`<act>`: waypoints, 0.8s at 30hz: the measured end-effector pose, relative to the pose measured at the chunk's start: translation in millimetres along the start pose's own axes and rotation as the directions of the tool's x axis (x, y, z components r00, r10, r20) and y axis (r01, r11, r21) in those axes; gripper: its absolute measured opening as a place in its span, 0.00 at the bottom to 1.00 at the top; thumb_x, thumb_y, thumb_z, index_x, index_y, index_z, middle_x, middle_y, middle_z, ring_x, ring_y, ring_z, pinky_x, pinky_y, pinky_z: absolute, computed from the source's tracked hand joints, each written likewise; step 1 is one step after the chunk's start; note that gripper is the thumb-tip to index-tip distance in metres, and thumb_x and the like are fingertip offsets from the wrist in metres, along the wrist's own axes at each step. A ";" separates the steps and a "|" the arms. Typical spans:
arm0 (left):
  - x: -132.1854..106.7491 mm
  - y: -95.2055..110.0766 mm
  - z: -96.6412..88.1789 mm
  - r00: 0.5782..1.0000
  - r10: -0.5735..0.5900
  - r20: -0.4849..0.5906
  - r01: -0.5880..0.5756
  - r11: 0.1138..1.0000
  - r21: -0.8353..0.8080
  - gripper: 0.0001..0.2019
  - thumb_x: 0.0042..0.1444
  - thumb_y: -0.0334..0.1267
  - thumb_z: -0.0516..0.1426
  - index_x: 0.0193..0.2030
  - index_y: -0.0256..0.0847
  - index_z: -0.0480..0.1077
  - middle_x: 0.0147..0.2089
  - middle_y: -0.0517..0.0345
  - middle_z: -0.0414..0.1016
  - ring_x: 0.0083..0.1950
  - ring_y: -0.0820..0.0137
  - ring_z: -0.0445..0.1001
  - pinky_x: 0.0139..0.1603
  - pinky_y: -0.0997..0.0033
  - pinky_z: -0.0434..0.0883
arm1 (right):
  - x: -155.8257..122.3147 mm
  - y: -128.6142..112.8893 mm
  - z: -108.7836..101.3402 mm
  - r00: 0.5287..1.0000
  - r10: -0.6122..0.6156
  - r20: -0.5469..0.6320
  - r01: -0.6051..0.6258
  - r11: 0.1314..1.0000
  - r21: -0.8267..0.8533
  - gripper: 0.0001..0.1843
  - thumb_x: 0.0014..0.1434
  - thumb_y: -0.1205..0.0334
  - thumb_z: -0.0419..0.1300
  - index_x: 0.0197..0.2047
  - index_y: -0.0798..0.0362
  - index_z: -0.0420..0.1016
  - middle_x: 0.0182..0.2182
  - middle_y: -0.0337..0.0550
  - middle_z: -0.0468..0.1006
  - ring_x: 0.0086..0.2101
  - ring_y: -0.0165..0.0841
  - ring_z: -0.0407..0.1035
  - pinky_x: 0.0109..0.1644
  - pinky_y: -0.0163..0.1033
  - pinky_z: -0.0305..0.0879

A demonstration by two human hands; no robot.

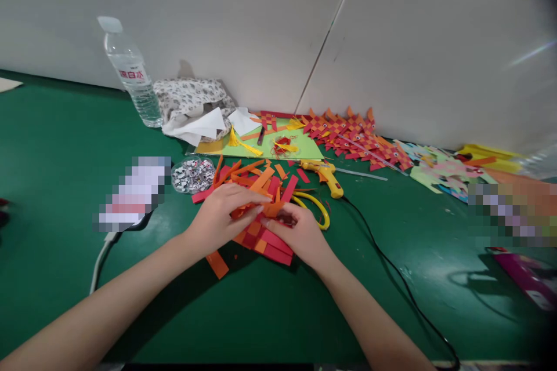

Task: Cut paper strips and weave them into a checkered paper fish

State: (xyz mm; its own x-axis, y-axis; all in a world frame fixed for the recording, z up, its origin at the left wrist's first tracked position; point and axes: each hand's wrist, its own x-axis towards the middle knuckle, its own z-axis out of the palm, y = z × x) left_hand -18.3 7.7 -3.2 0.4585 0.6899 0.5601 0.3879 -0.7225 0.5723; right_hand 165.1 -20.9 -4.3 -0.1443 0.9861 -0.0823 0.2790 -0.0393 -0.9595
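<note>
Both of my hands are closed on a woven piece of red and orange strips [254, 233], just above the green table. My left hand [221, 213] pinches an orange strip at its upper edge. My right hand [301, 231] grips the piece from the other side, thumb on top; its other fingertips are partly hidden. Loose red and orange strips [265, 178] lie just beyond my fingers. Yellow scissors handles [325, 217] show behind my right hand. A yellow glue gun [324, 175] lies farther back, its black cord [383, 252] trailing right.
Left of the strips sits a round clear case of googly eyes [194, 175]. A water bottle [133, 78] and a patterned cloth pouch [191, 105] stand by the wall. Finished woven fish [348, 133] are piled at the back. A phone [137, 191] lies left, its cable attached.
</note>
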 end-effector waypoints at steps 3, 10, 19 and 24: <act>1.5 -3.3 -2.4 0.999 0.029 -0.025 -0.029 1.000 -0.008 0.07 0.56 0.29 0.56 0.37 0.43 0.74 0.38 0.57 0.79 0.40 0.69 0.75 0.43 0.68 0.70 | -0.1 -0.2 -0.2 1.000 0.014 0.001 -0.014 1.000 -0.015 0.11 0.49 0.62 0.63 0.37 0.53 0.77 0.32 0.43 0.81 0.33 0.36 0.74 0.39 0.41 0.70; 1.5 -7.8 -5.2 1.000 -0.013 -0.014 0.014 0.999 0.029 0.10 0.53 0.27 0.54 0.37 0.42 0.75 0.39 0.56 0.77 0.40 0.68 0.75 0.43 0.66 0.71 | 0.9 -2.0 -1.7 1.000 0.026 0.004 -0.026 0.999 -0.038 0.14 0.50 0.59 0.63 0.40 0.54 0.77 0.33 0.44 0.81 0.35 0.37 0.74 0.41 0.42 0.70; 0.6 -13.5 -7.4 0.997 -0.025 0.077 0.016 0.994 0.111 0.15 0.54 0.28 0.50 0.41 0.45 0.75 0.43 0.57 0.80 0.44 0.63 0.75 0.49 0.56 0.68 | -0.2 -2.4 -1.5 1.000 0.016 -0.007 -0.016 1.000 -0.007 0.15 0.49 0.58 0.64 0.41 0.54 0.77 0.35 0.45 0.81 0.35 0.37 0.75 0.41 0.44 0.70; 1.9 -14.8 -11.3 0.990 0.010 0.143 -0.026 0.993 0.111 0.18 0.49 0.28 0.51 0.43 0.45 0.75 0.44 0.58 0.80 0.46 0.62 0.74 0.52 0.53 0.67 | 2.0 0.6 -3.7 1.000 0.025 0.001 -0.025 0.997 0.076 0.18 0.48 0.56 0.66 0.42 0.54 0.77 0.37 0.46 0.81 0.37 0.38 0.75 0.42 0.44 0.71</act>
State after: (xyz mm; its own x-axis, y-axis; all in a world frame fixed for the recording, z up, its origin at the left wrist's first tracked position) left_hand -32.1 20.2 -3.8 0.5716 0.6693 0.4745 0.4626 -0.7406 0.4874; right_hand 168.5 -18.3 -4.0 -0.1378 0.9847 -0.1065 0.2091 -0.0762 -0.9749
